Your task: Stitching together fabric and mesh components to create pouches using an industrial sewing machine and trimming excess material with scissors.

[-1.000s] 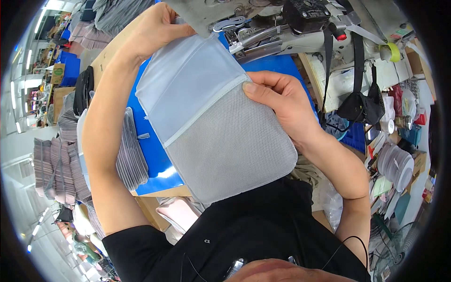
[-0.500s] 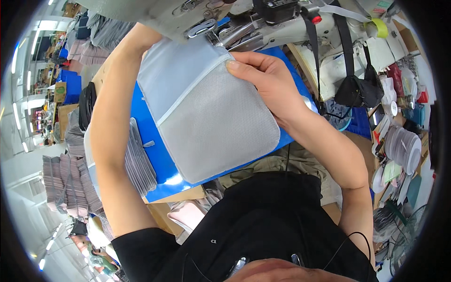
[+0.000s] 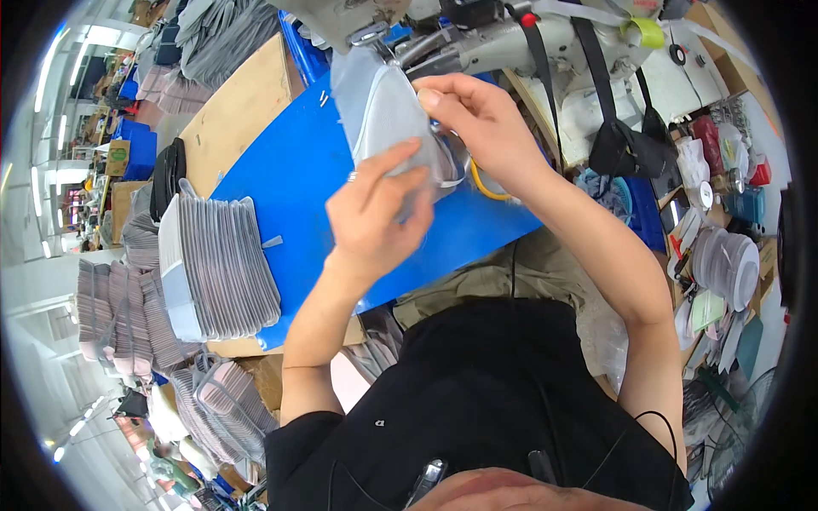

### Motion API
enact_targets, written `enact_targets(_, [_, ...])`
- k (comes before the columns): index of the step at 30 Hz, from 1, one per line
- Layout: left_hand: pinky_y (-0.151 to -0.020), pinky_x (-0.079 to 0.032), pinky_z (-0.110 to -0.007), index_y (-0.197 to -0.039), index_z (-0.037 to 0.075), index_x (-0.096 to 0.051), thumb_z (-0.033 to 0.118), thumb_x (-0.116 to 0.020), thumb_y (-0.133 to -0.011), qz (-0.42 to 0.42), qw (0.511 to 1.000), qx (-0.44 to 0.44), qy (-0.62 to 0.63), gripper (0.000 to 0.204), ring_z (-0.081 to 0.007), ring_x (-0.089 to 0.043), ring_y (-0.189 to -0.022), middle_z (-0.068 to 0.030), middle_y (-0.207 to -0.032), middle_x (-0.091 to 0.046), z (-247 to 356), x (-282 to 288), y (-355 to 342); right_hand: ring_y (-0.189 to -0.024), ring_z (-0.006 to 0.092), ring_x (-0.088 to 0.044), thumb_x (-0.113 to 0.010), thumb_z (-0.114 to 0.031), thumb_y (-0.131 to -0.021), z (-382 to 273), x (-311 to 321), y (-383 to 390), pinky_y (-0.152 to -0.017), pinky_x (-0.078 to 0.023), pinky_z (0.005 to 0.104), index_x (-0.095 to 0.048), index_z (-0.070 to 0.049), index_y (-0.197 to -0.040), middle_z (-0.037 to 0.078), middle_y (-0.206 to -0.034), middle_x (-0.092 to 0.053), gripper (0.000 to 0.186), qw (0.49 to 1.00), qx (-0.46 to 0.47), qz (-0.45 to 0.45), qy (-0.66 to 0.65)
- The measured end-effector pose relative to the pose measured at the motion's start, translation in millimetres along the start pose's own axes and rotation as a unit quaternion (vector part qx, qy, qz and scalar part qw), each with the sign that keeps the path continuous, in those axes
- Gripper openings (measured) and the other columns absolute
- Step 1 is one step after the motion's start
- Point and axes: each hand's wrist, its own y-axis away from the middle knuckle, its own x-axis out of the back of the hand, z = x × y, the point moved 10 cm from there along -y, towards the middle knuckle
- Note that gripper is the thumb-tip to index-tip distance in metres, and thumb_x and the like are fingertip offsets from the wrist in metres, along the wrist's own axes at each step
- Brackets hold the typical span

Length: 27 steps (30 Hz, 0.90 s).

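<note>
A light grey fabric panel (image 3: 388, 115) with a pale binding strip lies under the head of a sewing machine (image 3: 362, 30), its lower part curled up and bunched. My right hand (image 3: 477, 119) pinches the panel's right edge between thumb and fingers, close to the machine's needle area. Over the lower part of the panel is my left hand (image 3: 379, 209), slightly blurred, with its fingers apart. Whether its fingertips touch the cloth, I cannot tell. A yellow loop (image 3: 487, 186) shows beside the curled cloth, under my right wrist.
The blue work surface (image 3: 281, 170) spreads below the machine. On its left stands a stack of grey panels (image 3: 226, 268), with tied bundles (image 3: 226, 396) lower down. A black pouch (image 3: 630, 149) hangs at the right, near reels of tape (image 3: 724, 264).
My left hand has come from the panel's far left side down over its lower part. The panel, spread flat before, is now turned and curled up. My right hand keeps its pinch.
</note>
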Motion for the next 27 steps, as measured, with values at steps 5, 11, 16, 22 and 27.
enact_targets(5, [-0.073,-0.060,-0.034,-0.100,0.003,-0.068,-0.008,-0.072,-0.071,0.044,0.993,-0.051,-0.097,0.032,-0.0299,-0.074,-0.088,-0.0133,-0.105,-0.075,5.7,30.4,-6.2,-0.072,0.0089,-0.065,-0.071,-0.022,-0.094,-9.2,-18.4,61.9,-0.062,-0.051,0.0284,-0.070,-0.003,-0.104,0.003,-0.085,-0.068,0.021,0.985,0.026,-0.050,0.160])
enact_targets(11, [-0.074,-0.058,-0.034,-0.101,0.003,-0.066,-0.006,-0.070,-0.084,0.106,0.990,0.026,-0.091,0.020,-0.0261,-0.071,-0.085,-0.0132,-0.103,-0.073,-15.8,62.8,-17.1,-0.078,0.0264,-0.068,-0.073,-0.019,-0.085,-52.4,-72.2,110.9,-0.062,-0.053,0.0389,-0.067,-0.010,-0.091,0.007,-0.084,-0.065,0.012,0.885,0.262,-0.033,0.384])
enact_targets(16, [-0.076,-0.054,-0.030,-0.107,0.000,-0.066,0.001,-0.073,-0.091,0.132,0.986,0.012,-0.099,0.018,-0.0208,-0.068,-0.094,-0.0122,-0.106,-0.071,-12.4,49.9,-2.1,-0.075,0.0256,-0.064,-0.080,-0.023,-0.077,-61.5,-16.9,58.3,-0.063,-0.051,0.0362,-0.065,-0.007,-0.087,0.006,-0.080,-0.062,0.024,0.861,0.239,0.179,0.411])
enact_targets(22, [-0.079,-0.054,-0.036,-0.100,0.006,-0.064,0.011,-0.088,-0.077,0.097,0.984,-0.022,-0.149,0.035,-0.0290,-0.071,-0.095,-0.0120,-0.111,-0.074,-0.5,19.7,3.8,-0.078,0.0261,-0.066,-0.077,-0.018,-0.077,-16.0,4.2,38.6,-0.065,-0.054,0.0373,-0.069,-0.003,-0.088,0.008,-0.080,-0.062,0.021,0.921,0.171,0.124,0.328])
enact_targets(27, [-0.078,-0.052,-0.033,-0.088,0.007,-0.067,0.002,-0.084,-0.072,0.069,0.984,-0.074,-0.145,0.024,-0.0230,-0.073,-0.090,-0.0062,-0.101,-0.078,14.3,5.5,-3.5,-0.058,0.0047,-0.057,-0.076,-0.015,-0.089,27.9,14.1,38.9,-0.053,-0.046,0.0252,-0.077,0.001,-0.100,0.002,-0.077,-0.072,0.020,0.997,0.011,0.074,0.032])
